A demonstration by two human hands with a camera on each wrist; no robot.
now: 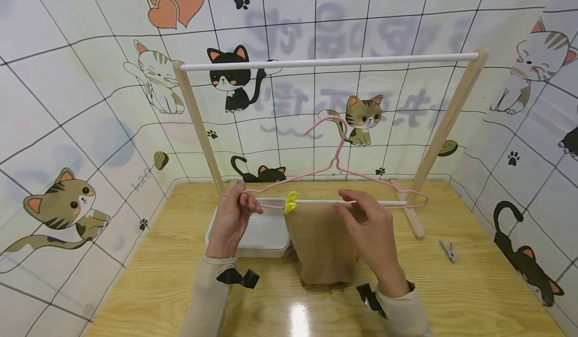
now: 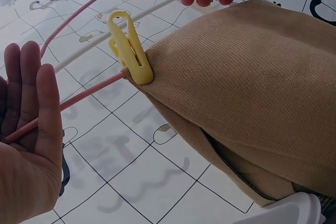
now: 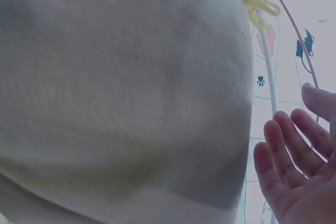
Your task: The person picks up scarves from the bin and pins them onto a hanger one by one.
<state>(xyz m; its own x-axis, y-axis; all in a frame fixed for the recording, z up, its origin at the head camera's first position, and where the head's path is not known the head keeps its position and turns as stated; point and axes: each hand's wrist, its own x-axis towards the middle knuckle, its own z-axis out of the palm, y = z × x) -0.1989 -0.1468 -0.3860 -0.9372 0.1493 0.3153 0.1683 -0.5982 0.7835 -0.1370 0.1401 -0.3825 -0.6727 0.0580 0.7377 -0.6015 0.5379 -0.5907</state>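
My left hand (image 1: 232, 214) grips the left end of a pink wire hanger (image 1: 336, 164), whose hook points up. Brown cloth (image 1: 322, 246) hangs from the hanger's lower wire, its left top corner held by a yellow clothespin (image 1: 290, 202). Near the cloth's right top edge is my right hand (image 1: 370, 226), its thumb and fingers apart. The right wrist view shows the right hand (image 3: 299, 166) beside the cloth (image 3: 131, 87), with nothing in its fingers. In the left wrist view, the wire crosses the palm of the left hand (image 2: 31, 129); the clothespin (image 2: 128, 51) is close by.
A rack with wooden posts (image 1: 451, 116) and a white top rod (image 1: 325, 62) stands behind the hanger; a lower white rod (image 1: 393, 203) joins its base. A white tray (image 1: 266, 251) sits behind the cloth at left. A grey clothespin (image 1: 448, 251) lies on the wooden table (image 1: 483, 292).
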